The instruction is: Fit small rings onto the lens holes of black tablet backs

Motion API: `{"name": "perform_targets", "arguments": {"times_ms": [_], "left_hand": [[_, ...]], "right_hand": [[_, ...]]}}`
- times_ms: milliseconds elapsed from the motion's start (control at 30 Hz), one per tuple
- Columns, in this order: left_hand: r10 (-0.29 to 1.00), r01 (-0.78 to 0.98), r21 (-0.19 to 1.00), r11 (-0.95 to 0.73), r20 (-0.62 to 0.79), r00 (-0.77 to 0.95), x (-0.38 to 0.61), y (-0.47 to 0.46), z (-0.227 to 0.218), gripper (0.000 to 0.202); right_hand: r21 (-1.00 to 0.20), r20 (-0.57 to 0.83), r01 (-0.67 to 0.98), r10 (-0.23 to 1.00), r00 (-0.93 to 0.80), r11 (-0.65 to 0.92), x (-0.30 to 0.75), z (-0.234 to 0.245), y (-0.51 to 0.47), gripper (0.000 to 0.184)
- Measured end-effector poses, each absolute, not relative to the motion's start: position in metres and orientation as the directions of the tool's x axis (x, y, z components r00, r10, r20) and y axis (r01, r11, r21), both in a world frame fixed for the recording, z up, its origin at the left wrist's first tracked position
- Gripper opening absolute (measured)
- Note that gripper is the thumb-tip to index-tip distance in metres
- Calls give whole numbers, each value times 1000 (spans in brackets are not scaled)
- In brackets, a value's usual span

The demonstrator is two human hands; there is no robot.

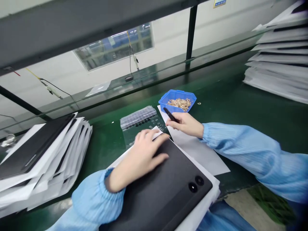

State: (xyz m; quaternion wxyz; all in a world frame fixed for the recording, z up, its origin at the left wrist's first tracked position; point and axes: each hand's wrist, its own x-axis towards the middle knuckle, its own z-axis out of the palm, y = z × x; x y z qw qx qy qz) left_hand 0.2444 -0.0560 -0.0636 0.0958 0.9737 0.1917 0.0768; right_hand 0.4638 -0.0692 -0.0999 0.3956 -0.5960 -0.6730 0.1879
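Note:
A black tablet back cover [166, 189] with two round camera holes lies on white foam wrap before me. My left hand [141, 154] rests flat on its upper left corner, fingers stretched out. My right hand [186, 123] is closed around a black pen-like tool [170, 115], its tip pointing towards the blue tray [177, 97]. A clear plastic sheet of small black round stickers [141, 123] lies just beyond my left hand.
The blue tray holds several small tan rings. A stack of wrapped black covers [36, 160] sits at left. Another stack of white-wrapped pieces [281, 54] stands at the far right. A white sheet [204, 154] lies under my right wrist on the green table.

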Motion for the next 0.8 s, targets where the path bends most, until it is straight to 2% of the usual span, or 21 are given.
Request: {"name": "perform_targets", "arguments": {"times_ms": [67, 133, 267, 400, 533, 633, 700, 800], "left_hand": [[555, 514, 233, -825, 166, 815, 240, -37, -71, 49], [624, 579, 252, -775, 168, 763, 237, -23, -75, 48], [624, 568, 311, -762, 119, 772, 238, -17, -74, 27], [633, 541, 373, -754, 191, 750, 243, -25, -66, 24], [654, 513, 438, -738, 280, 703, 243, -28, -62, 28], [670, 508, 469, -722, 290, 684, 242, -33, -60, 28], [670, 508, 479, -716, 267, 692, 242, -38, -58, 26], [664, 510, 491, -706, 209, 718, 241, -44, -48, 23]], "right_hand": [[-739, 247, 643, 969, -18, 201, 459, -103, -76, 25], [-749, 187, 636, 980, -66, 185, 454, -105, -79, 33], [-770, 80, 623, 990, -115, 135, 449, -104, -83, 44], [-821, 6, 561, 985, -171, 102, 448, -100, -88, 41], [-904, 119, 383, 974, -194, 187, 447, -91, -95, 37], [-911, 151, 356, 971, -185, 209, 446, -85, -100, 33], [-922, 101, 358, 983, -150, 149, 443, -85, -104, 36], [-964, -38, 264, 999, -8, -34, 432, -87, -111, 46]]}}
